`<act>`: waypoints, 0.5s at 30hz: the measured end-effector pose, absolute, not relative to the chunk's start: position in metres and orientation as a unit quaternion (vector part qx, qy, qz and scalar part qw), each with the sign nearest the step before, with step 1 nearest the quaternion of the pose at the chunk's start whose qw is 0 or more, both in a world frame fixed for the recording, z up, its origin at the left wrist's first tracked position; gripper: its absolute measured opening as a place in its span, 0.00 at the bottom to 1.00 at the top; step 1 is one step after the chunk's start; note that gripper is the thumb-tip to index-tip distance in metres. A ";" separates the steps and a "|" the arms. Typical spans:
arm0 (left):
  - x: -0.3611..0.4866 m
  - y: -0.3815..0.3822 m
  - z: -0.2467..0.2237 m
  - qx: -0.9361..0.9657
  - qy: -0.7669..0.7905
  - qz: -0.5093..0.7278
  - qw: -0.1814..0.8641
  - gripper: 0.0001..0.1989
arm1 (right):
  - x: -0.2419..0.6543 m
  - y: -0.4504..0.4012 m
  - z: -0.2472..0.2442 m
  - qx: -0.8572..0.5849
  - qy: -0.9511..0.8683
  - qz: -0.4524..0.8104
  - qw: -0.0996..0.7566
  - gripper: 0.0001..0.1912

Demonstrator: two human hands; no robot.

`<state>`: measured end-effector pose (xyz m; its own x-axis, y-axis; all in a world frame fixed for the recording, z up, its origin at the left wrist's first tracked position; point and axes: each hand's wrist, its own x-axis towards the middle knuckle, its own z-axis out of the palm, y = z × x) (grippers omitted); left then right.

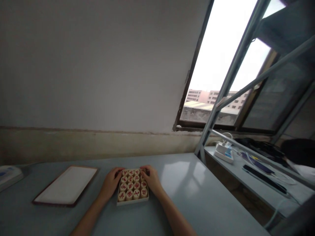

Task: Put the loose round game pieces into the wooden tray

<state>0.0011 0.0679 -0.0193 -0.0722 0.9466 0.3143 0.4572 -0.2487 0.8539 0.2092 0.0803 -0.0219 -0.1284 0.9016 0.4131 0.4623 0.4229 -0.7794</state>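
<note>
A shallow white box [133, 202] lies on the grey table, filled with rows of round wooden pieces [130, 186] bearing red characters. My left hand [112, 179] is at the box's upper left side, its fingers curled round the edge. At the upper right corner my right hand [150, 178] rests, the thumb over the pieces and the fingers along the far edge. Both hands are closed on the box, whose far corners they partly hide.
Left of the box, a white board with a brown rim [66, 186] lies on the table [187, 203]. A white object [10, 176] sits at the far left. Right, beyond a metal bed frame [214, 114], a shelf holds a power strip [223, 153], a dark long object [264, 178] and cables.
</note>
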 end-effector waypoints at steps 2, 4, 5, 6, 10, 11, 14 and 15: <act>0.001 0.067 -0.019 0.632 0.554 0.477 0.256 0.16 | 0.208 0.079 -0.021 -0.472 -0.714 0.233 0.462 0.09; 0.001 0.067 -0.020 0.632 0.551 0.480 0.259 0.16 | 0.208 0.078 -0.020 -0.462 -0.712 0.235 0.473 0.08; 0.000 0.067 -0.020 0.632 0.549 0.480 0.262 0.16 | 0.208 0.078 -0.020 -0.459 -0.710 0.237 0.478 0.08; 0.000 0.067 -0.021 0.631 0.548 0.481 0.264 0.16 | 0.208 0.078 -0.020 -0.458 -0.708 0.238 0.482 0.08; -0.001 0.067 -0.022 0.634 0.542 0.477 0.276 0.16 | 0.209 0.080 -0.022 -0.462 -0.698 0.249 0.487 0.08; -0.001 0.066 -0.021 0.635 0.542 0.475 0.278 0.16 | 0.209 0.081 -0.023 -0.466 -0.692 0.253 0.490 0.09; 0.000 0.065 -0.018 0.634 0.542 0.476 0.278 0.16 | 0.212 0.083 -0.026 -0.467 -0.686 0.266 0.491 0.09; 0.000 0.065 -0.018 0.634 0.542 0.477 0.277 0.16 | 0.212 0.083 -0.026 -0.463 -0.688 0.270 0.490 0.09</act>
